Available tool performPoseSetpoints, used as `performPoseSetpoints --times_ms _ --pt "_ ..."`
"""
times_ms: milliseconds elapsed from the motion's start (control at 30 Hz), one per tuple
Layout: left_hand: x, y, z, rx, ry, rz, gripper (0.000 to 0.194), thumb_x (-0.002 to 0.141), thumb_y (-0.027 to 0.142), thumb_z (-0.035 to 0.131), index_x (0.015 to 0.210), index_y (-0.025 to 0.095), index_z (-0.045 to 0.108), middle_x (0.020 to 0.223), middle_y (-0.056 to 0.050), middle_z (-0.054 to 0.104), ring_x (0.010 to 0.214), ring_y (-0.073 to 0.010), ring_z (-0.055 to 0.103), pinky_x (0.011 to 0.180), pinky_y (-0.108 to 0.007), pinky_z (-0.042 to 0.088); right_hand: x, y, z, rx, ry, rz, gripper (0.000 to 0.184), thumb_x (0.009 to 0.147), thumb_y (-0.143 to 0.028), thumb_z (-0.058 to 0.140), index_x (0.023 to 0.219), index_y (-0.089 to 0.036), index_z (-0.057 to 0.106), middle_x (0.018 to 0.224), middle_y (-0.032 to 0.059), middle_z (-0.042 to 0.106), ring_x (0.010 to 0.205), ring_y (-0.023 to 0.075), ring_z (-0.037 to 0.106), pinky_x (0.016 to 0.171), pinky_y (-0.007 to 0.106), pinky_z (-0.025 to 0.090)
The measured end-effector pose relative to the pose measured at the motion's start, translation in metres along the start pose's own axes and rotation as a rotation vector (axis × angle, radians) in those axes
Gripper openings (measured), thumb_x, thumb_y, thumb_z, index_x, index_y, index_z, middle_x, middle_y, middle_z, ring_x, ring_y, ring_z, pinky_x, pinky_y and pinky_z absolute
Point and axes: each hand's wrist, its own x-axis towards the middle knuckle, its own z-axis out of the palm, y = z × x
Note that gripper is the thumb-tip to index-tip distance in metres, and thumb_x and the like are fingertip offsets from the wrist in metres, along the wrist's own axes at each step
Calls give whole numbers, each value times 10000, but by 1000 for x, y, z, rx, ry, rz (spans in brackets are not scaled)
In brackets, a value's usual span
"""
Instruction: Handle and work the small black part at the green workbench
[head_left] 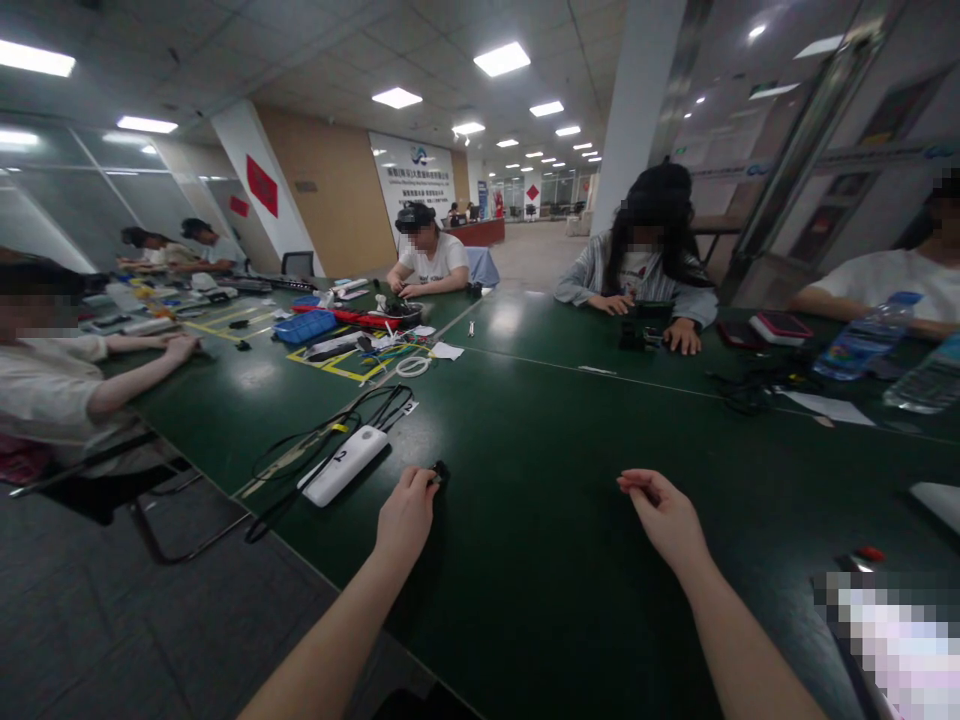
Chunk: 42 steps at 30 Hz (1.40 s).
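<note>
My left hand [409,510] is closed, its fingertips pinching a small black object [441,470] close to the table surface. The object's exact kind is too small and dark to tell. To the right, my right hand [666,512] has thumb and fingers pressed together in a pinch above the green table [525,560]. Whatever lies between those fingertips, if anything, cannot be made out. Just left of my left hand lies a white power bank [346,466] marked with a 2, with black cables [300,440] looped around it.
Cables, a blue basket [305,326] and loose parts crowd the table's far left. Co-workers sit around it, one across from me [637,260]. Water bottles [866,340], paper [829,408] and dark cables are at the right. A pixelated screen [900,640] is at the lower right.
</note>
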Motion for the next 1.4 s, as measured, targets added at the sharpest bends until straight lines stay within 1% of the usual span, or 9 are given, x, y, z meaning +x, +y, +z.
performPoseSetpoints --times_ms 133,233,333,500,667,900,1167,1400 --pt "18 -11 -4 -2 -45 -28 258 855 256 370 1044 176 526 1076 -63 548 851 -165 578 677 -254 443 4 9 0 19 -11 -29 244 706 -269 504 926 -222 598 911 27 658 915 225 596 807 377 464" --pt "31 -19 -5 -11 -64 -4 270 846 259 373 1039 174 542 1064 -74 574 883 -183 579 735 -280 440 4 11 0 29 -24 -30 248 698 -273 506 923 -236 603 907 16 662 910 221 601 787 364 475" --pt "38 -26 -1 -36 -64 27 290 836 264 374 1051 170 545 1083 -81 576 907 -189 578 781 -298 437 2 9 -1 47 -9 -34 244 689 -280 510 909 -243 611 898 10 669 897 225 608 767 360 484" --pt "38 -34 9 -70 -31 57 327 823 248 373 1101 174 529 1135 -80 561 997 -196 549 824 -308 435 -1 2 -2 30 -9 -22 238 697 -283 497 902 -239 611 903 15 665 902 226 605 768 362 483" --pt "39 -37 13 -59 -9 54 326 831 242 358 1093 183 543 1124 -68 577 1007 -197 548 851 -316 427 -2 1 -2 42 -10 -25 237 697 -272 495 901 -237 610 909 16 663 906 225 600 787 367 475" --pt "36 -34 9 -32 -27 26 339 844 250 338 1118 205 534 1153 -51 564 1007 -193 549 822 -318 444 1 4 -1 34 -18 -21 243 712 -276 485 921 -235 602 923 19 657 909 221 598 793 367 471" --pt "34 -26 1 -10 -52 -13 331 847 247 334 1112 227 531 1161 -52 555 984 -193 556 729 -303 473 0 5 -2 35 -14 -21 240 710 -268 498 923 -237 604 932 16 658 921 223 595 794 369 476" --pt "34 -26 2 -14 -32 -5 312 841 232 360 1095 230 541 1144 -53 557 973 -194 559 730 -298 466 -1 1 -3 32 -10 3 224 699 -269 502 890 -246 617 910 9 669 905 225 607 767 360 492"
